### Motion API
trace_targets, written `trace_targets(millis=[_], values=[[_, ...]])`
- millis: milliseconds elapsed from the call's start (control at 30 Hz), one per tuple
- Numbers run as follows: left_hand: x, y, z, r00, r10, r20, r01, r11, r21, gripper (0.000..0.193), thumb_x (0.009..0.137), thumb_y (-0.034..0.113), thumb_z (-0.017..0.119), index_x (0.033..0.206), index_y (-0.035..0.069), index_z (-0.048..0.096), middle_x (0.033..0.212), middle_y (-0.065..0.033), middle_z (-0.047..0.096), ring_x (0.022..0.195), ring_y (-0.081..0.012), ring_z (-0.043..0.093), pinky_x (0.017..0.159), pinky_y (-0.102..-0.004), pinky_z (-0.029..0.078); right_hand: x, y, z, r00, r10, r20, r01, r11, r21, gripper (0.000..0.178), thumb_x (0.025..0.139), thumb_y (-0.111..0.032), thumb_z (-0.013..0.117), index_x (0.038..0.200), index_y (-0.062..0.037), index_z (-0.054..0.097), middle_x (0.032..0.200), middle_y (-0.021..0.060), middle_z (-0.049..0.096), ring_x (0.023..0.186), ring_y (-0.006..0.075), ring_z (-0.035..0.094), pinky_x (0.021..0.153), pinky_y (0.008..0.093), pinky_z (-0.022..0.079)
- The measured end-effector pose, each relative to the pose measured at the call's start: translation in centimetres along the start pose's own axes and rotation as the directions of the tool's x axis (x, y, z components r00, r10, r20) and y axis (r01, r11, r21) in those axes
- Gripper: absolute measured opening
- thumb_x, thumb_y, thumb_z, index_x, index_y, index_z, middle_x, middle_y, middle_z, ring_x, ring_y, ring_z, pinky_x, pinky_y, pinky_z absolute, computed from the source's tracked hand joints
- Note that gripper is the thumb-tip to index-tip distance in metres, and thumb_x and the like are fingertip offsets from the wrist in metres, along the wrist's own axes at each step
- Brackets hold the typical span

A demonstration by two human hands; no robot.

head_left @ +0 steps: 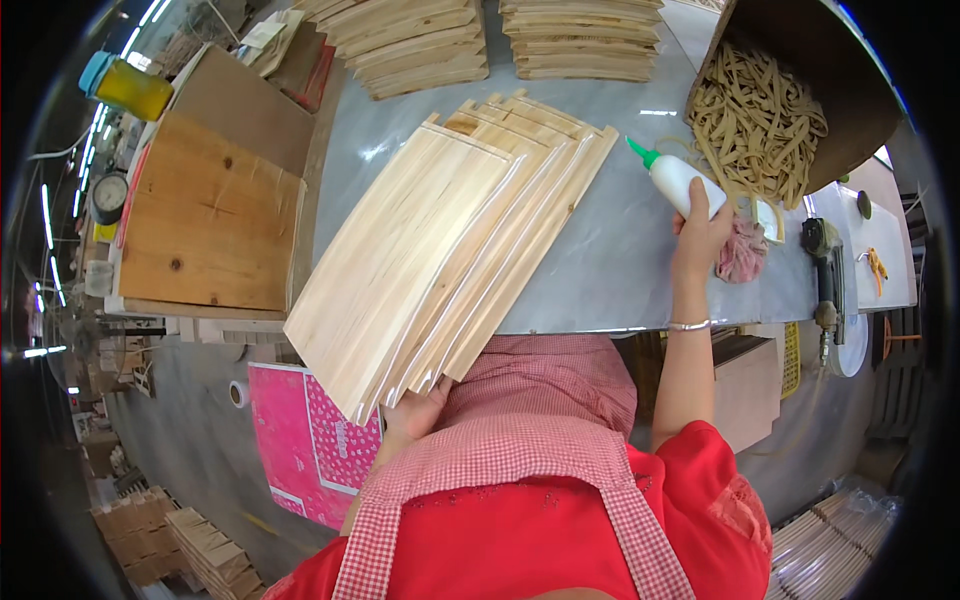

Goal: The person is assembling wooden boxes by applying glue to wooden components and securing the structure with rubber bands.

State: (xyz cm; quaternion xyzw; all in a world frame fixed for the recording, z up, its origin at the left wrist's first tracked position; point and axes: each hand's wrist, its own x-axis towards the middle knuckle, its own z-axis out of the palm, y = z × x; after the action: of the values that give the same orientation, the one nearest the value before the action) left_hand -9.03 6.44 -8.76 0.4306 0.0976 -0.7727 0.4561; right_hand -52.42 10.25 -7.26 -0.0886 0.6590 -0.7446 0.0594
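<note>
A fanned stack of pale wooden boards (430,230) lies slantwise on the grey table, its near end jutting past the front edge. Shiny whitish lines run along the overlapping board edges. At that near end my left hand (418,408) grips the boards from below, its fingers partly hidden under them. To the right, my right hand (702,232) is closed around a white squeeze bottle (682,182) with a green nozzle, which tilts toward the upper left. The nozzle is apart from the boards. Beside my right wrist sits a crumpled pink cloth (742,250).
Two more board stacks (585,40) stand at the table's far side. A tipped brown container (860,90) holds tan strips (757,125) at the far right. A wooden box (215,210) borders the left; an air tool (826,270) lies right.
</note>
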Motion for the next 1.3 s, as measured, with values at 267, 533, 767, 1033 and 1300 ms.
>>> trace_targets(millis=[267, 533, 767, 1033, 1300], values=[[0.1, 1.6, -1.5, 0.993, -0.048, 0.107, 0.052, 0.998, -0.033, 0.057, 0.096, 0.046, 0.051, 0.137, 0.006, 0.049, 0.139, -0.0164, 0.053, 0.129, -0.0377, 0.048, 0.109, -0.0599, 0.039, 3.8, 2.8, 2.7, 0.986, -0.145, -0.08, 0.122, 0.963, -0.24, 0.043, 0.086, -0.035, 0.075, 0.101, 0.0031, 0.06, 0.085, 0.0099, 0.065, 0.056, 0.0125, 0.058, 0.043, 0.0256, 0.045], [-0.2, 1.6, -1.5, 0.973, -0.065, 0.221, 0.077, 0.996, -0.045, 0.059, 0.097, 0.045, 0.05, 0.139, 0.004, 0.045, 0.141, -0.0196, 0.05, 0.131, -0.0391, 0.048, 0.108, -0.0589, 0.042, 3.4, 2.5, 2.1, 0.964, -0.267, -0.013, 0.242, 0.893, -0.379, 0.047, 0.081, -0.033, 0.077, 0.099, 0.0067, 0.061, 0.095, 0.019, 0.067, 0.074, 0.0246, 0.063, 0.07, 0.0385, 0.051], [0.2, 1.9, -1.3, 0.98, -0.099, 0.175, 0.116, 0.989, -0.095, 0.057, 0.097, 0.044, 0.048, 0.14, 0.005, 0.046, 0.141, -0.0183, 0.05, 0.131, -0.038, 0.046, 0.112, -0.0575, 0.037, -6.8, -2.5, 0.5, 0.966, -0.014, 0.259, 0.082, 0.964, -0.253, 0.037, 0.085, -0.024, 0.076, 0.101, 0.0045, 0.059, 0.088, 0.0089, 0.063, 0.072, 0.0166, 0.058, 0.068, 0.0335, 0.05], [-0.6, 1.6, 0.8, 0.968, -0.104, 0.228, 0.112, 0.993, -0.022, 0.062, 0.1, 0.045, 0.043, 0.145, 0.003, 0.038, 0.148, -0.0201, 0.042, 0.139, -0.0385, 0.038, 0.117, -0.0581, 0.029, -17.2, -4.8, -2.3, 0.787, -0.152, 0.598, 0.333, 0.921, -0.204, 0.036, 0.087, -0.02, 0.073, 0.11, 0.0021, 0.056, 0.093, 0.0083, 0.06, 0.084, 0.0143, 0.056, 0.074, 0.0295, 0.048], [-1.0, 1.6, 0.8, 0.963, -0.127, 0.237, 0.137, 0.99, -0.027, 0.064, 0.102, 0.049, 0.037, 0.146, 0.002, 0.034, 0.144, -0.0221, 0.044, 0.136, -0.0395, 0.042, 0.115, -0.0588, 0.032, -22.1, -5.1, -3.2, 0.646, -0.082, 0.759, 0.277, 0.952, -0.133, 0.04, 0.085, -0.019, 0.074, 0.112, 0.0018, 0.054, 0.092, 0.0086, 0.062, 0.08, 0.0147, 0.058, 0.072, 0.0286, 0.049]])
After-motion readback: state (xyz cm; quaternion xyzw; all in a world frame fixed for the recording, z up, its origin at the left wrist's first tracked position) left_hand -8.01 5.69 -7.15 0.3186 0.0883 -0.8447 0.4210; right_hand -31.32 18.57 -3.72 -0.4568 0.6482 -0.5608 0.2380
